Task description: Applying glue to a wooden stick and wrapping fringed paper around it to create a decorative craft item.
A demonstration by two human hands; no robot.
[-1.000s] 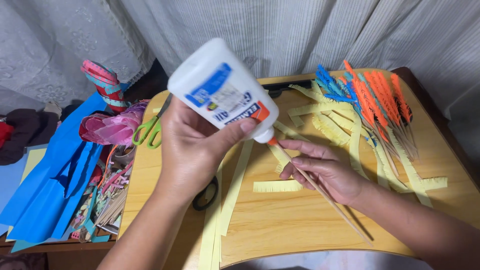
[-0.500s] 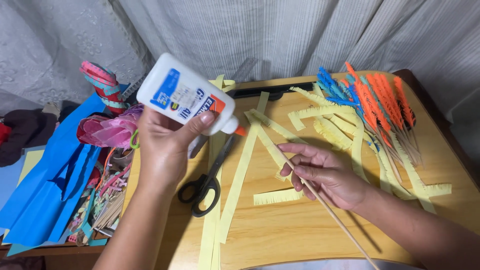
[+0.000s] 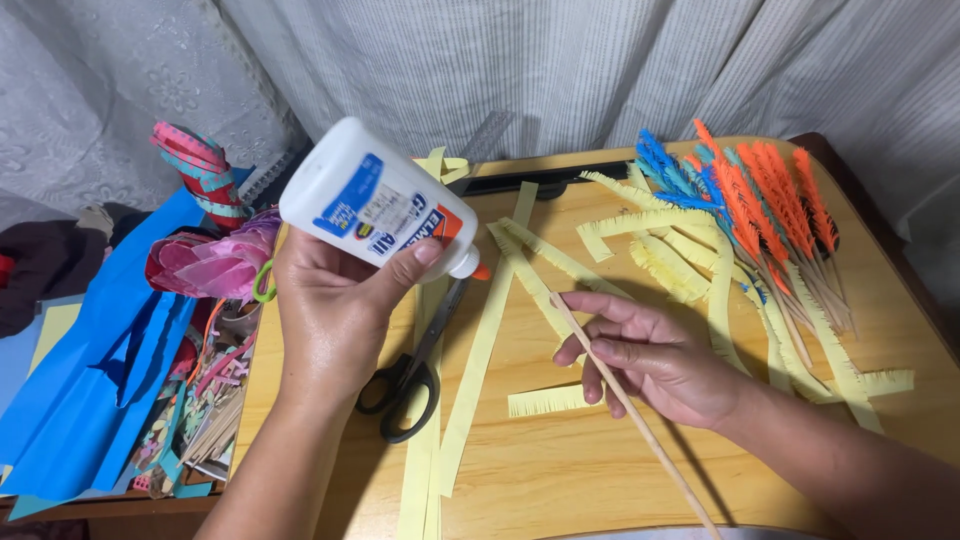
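Left hand (image 3: 335,320): you clasp the white glue bottle (image 3: 375,205) fully, orange tip tilted right, toward the stick | Right hand (image 3: 655,355): fingers loosely pinch the thin wooden stick (image 3: 640,425), laid diagonally, ready for gluing | Below bottle: black scissors (image 3: 405,385), yellow paper strips (image 3: 480,350) within reach.
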